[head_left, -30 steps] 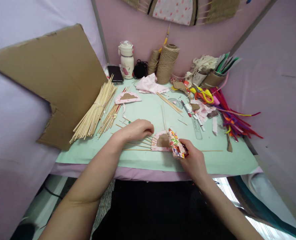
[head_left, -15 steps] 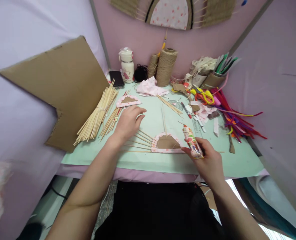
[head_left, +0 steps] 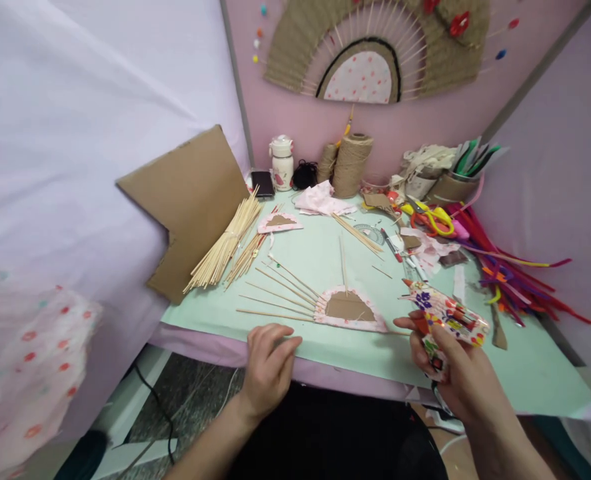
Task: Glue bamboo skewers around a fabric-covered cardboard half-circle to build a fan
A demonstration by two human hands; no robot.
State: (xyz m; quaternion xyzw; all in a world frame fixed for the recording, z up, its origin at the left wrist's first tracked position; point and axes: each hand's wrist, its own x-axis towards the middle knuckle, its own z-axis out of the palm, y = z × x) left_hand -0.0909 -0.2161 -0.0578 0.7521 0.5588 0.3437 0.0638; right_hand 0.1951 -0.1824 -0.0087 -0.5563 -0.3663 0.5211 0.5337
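My right hand (head_left: pixel 448 363) grips a flower-patterned hot glue gun (head_left: pixel 442 307) by its handle, its nozzle pointing left above the table. Nothing is in my left hand (head_left: pixel 272 363), which rests loosely open at the table's front edge. Between them lies a half-round cardboard piece (head_left: pixel 350 307) with a pink fabric border. Several thin sticks (head_left: pixel 280 300) fan out from its left end, and one pair stands up from its top. Farther back is a smaller fabric-edged half-round (head_left: pixel 278 221).
A bundle of bamboo sticks (head_left: pixel 228 240) leans beside a large cardboard sheet (head_left: pixel 190 207) on the left. Twine spools (head_left: pixel 352 167) and a white bottle (head_left: pixel 282 163) stand at the back. Scissors (head_left: pixel 438 219) and pipe cleaners (head_left: pixel 510 267) lie right. A finished fan (head_left: pixel 358 77) hangs on the wall.
My left hand has drawn back from over the table to its front edge. The glue gun in my right hand has turned more sideways. The view has shifted, showing more of the wall fan.
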